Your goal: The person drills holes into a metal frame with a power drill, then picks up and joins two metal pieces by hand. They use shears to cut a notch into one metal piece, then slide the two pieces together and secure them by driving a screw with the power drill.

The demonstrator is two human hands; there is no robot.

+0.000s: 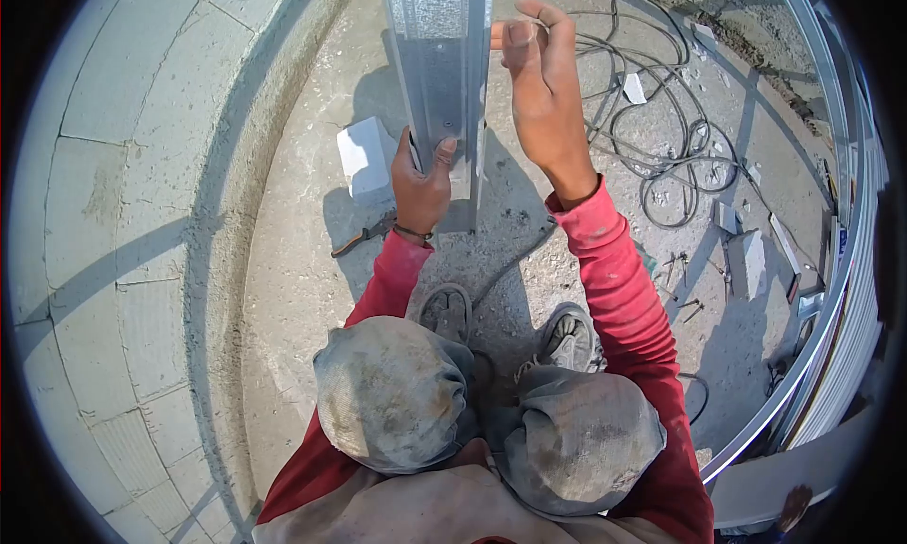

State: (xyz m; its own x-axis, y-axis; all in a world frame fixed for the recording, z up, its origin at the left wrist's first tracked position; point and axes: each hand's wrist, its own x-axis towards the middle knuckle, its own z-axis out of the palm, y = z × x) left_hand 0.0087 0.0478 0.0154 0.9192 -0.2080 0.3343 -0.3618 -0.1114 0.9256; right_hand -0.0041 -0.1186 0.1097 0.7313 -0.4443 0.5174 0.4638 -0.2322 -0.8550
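Observation:
A long galvanized metal channel (439, 81) stands on end in front of me, running up out of the top of the view. My left hand (422, 187) wraps round its lower part, thumb on the front face and fingers behind the left edge. Beside the channel's right edge, higher up, is my right hand (548, 100). Its fingers curl together near the thumb, and what they pinch, if anything, is hidden. Pliers with orange-and-black handles (364, 234) lie on the floor by my left wrist, near a white block (367, 161).
A curved block wall (142, 213) borders the left. Loops of dark cable (652, 119) cover the floor at right, among rubble, another white block (746, 265) and small tools (690, 303). Metal profiles (831, 355) curve along the right edge. Another person's hand (795, 506) shows at lower right.

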